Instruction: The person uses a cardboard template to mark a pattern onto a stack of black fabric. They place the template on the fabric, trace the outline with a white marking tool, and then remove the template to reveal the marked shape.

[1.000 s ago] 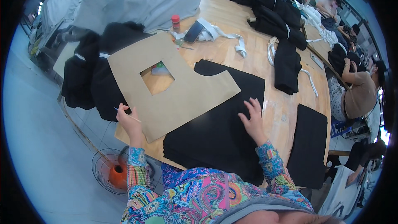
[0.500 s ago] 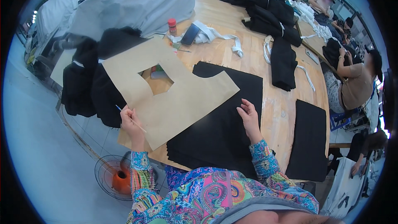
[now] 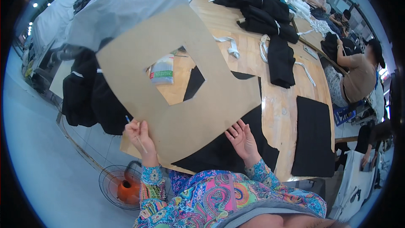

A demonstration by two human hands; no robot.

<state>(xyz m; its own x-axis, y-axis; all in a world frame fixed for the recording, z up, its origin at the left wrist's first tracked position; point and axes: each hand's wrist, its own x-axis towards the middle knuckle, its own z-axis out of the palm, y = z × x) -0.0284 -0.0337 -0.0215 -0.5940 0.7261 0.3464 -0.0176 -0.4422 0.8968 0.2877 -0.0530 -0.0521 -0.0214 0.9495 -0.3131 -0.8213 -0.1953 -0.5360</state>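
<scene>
The left hand (image 3: 139,135) pinches one thin pale stick with a blue end (image 3: 143,145) and one big tan card sheet with one hole (image 3: 177,122), tilted over the pale wooden table (image 3: 278,122). The right hand's (image 3: 242,141) fingers are spread at its lower edge, not closed on it, so it might sag or slip. Farther right lies one flat black cloth piece (image 3: 314,137).

- Wooden table (image 3: 280,124): pale top.
- Near edge: black cut fabric (image 3: 211,155), partly hidden.
- Right: 1 black fabric panel (image 3: 313,137), flat.
- Middle: 1 clear plastic packet (image 3: 162,69), 1 white fabric tape (image 3: 232,47).
- Farther: 1 folded black bundle (image 3: 281,63) between 2 white strips (image 3: 306,74); tied black fabric rolls (image 3: 270,8).
</scene>
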